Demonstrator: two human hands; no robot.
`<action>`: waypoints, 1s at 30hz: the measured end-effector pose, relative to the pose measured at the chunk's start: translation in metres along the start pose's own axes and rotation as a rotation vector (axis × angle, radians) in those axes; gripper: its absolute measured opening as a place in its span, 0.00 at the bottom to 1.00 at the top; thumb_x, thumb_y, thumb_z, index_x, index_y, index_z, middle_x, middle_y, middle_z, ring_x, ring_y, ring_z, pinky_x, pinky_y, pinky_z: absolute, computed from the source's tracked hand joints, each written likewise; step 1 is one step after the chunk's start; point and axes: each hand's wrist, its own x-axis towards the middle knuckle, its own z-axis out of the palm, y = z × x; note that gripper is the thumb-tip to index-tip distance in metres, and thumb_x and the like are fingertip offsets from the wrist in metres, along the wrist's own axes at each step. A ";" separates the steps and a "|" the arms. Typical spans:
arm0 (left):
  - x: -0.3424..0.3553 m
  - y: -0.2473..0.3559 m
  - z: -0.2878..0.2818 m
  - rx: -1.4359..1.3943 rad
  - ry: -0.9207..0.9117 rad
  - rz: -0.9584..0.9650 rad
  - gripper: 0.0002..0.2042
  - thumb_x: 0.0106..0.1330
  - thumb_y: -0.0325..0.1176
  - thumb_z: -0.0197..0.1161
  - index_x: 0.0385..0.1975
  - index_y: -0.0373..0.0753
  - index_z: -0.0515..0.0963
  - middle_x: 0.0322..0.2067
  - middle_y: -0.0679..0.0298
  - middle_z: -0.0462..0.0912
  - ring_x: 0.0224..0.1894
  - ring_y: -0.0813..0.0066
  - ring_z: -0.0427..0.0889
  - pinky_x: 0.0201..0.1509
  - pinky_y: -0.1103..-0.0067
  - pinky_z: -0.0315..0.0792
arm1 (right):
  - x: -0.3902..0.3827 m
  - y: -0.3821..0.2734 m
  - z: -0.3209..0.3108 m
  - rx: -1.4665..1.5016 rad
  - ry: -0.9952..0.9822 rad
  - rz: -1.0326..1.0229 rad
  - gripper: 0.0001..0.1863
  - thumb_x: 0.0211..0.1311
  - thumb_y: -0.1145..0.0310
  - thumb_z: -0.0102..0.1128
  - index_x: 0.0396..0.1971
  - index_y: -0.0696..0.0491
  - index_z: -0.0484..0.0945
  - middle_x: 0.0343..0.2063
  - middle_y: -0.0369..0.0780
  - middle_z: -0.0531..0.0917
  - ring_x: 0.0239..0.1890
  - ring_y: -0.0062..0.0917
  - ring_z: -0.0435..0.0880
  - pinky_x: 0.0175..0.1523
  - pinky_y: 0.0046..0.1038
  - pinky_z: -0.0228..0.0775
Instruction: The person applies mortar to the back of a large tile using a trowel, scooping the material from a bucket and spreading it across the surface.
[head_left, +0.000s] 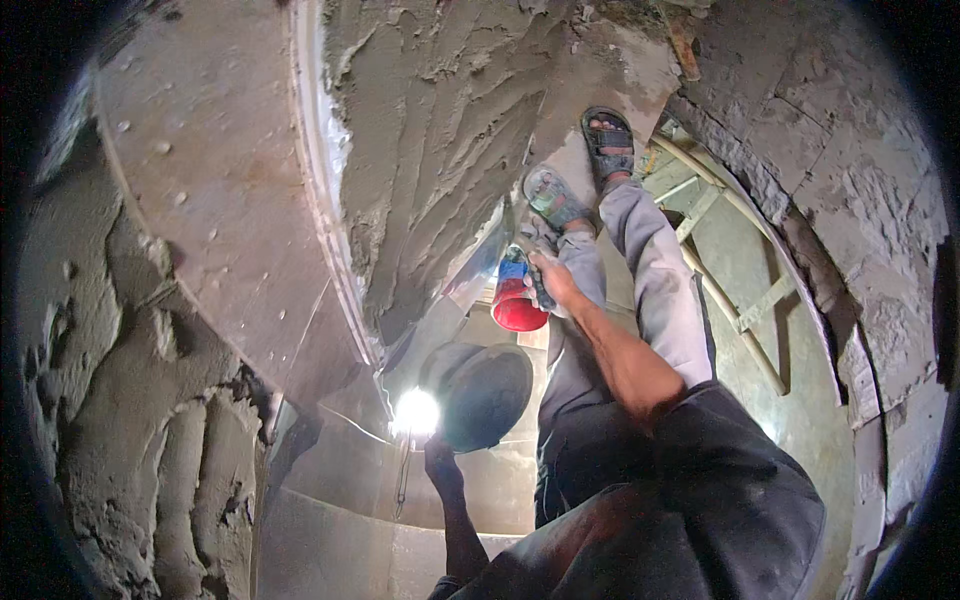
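My right hand [553,282] grips the handle of a plastering trowel [482,268], whose metal blade lies against the wet grey plaster on the wall [440,150]. Lower down, my left hand [439,462] holds a round dark pan [482,393] from beneath, close to the wall. A red container [518,308] with a blue part on top shows just left of my right hand. My legs in grey trousers end in sandalled feet [556,198] standing on a plaster-smeared ledge.
Rough, ridged plaster covers the wall at the left [150,440] and a smooth bare strip [210,190] runs beside it. A wooden ladder-like frame [722,290] leans at the right by a rough block wall [860,230]. A bright light [416,411] glares below the pan.
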 end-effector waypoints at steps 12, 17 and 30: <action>-0.015 -0.009 0.003 -0.183 -0.022 -0.012 0.13 0.68 0.34 0.52 0.46 0.32 0.73 0.32 0.67 0.71 0.31 0.80 0.69 0.35 0.81 0.67 | -0.131 0.048 0.118 0.063 -0.109 0.047 0.16 0.68 0.55 0.46 0.44 0.51 0.65 0.21 0.38 0.73 0.15 0.25 0.73 0.17 0.30 0.70; -0.029 -0.014 -0.005 -0.065 0.015 0.041 0.14 0.69 0.34 0.52 0.48 0.31 0.72 0.33 0.64 0.73 0.36 0.75 0.71 0.42 0.78 0.69 | -0.115 0.088 0.185 0.105 -0.076 -0.181 0.11 0.69 0.56 0.46 0.36 0.48 0.64 0.21 0.36 0.73 0.20 0.24 0.74 0.23 0.30 0.71; -0.031 -0.017 -0.012 -0.050 0.063 0.030 0.17 0.67 0.35 0.57 0.50 0.30 0.72 0.45 0.56 0.78 0.48 0.68 0.74 0.55 0.74 0.66 | -0.155 -0.060 0.129 0.367 -0.026 -0.212 0.12 0.70 0.55 0.45 0.34 0.48 0.65 0.20 0.36 0.74 0.16 0.23 0.74 0.17 0.29 0.71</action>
